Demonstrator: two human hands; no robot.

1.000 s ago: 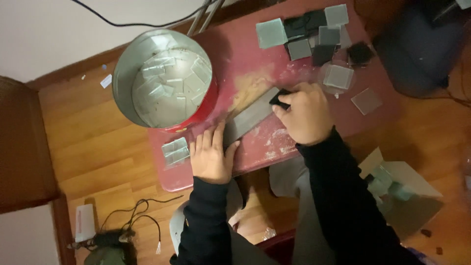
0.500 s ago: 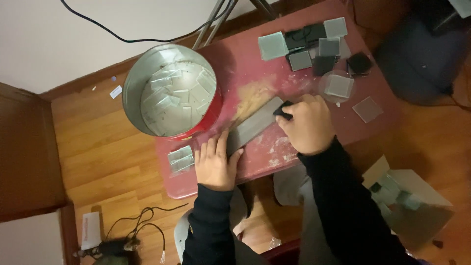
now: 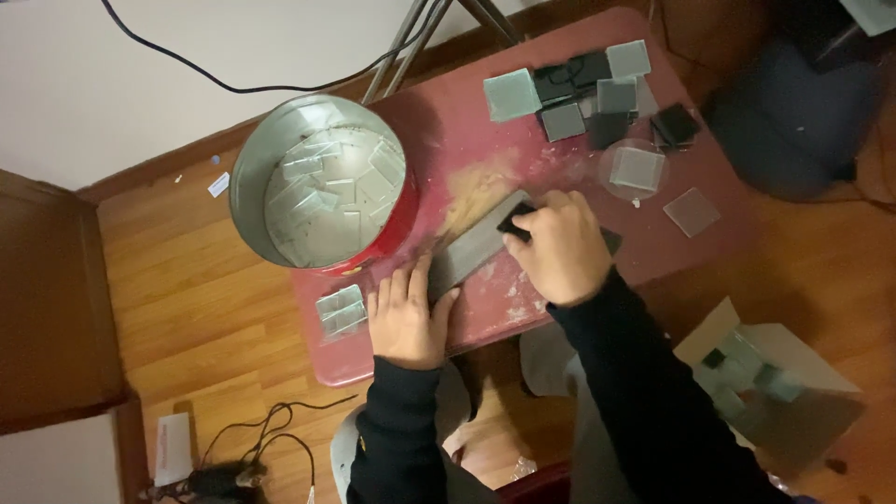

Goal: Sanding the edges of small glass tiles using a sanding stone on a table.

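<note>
My left hand point(image 3: 407, 319) lay flat, fingers spread, pinning one grey sharpening block point(image 3: 476, 248). My right hand point(image 3: 558, 247) was curled shut around one small dark piece point(image 3: 516, 222) on it, beside one round tin point(image 3: 317, 185).

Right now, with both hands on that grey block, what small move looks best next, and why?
Probably slide the small dark piece along the grey block toward the left hand. The right hand presses that piece near the block's far end, the left hand steadies the near end, and most of the block's face lies bare between them.
</note>
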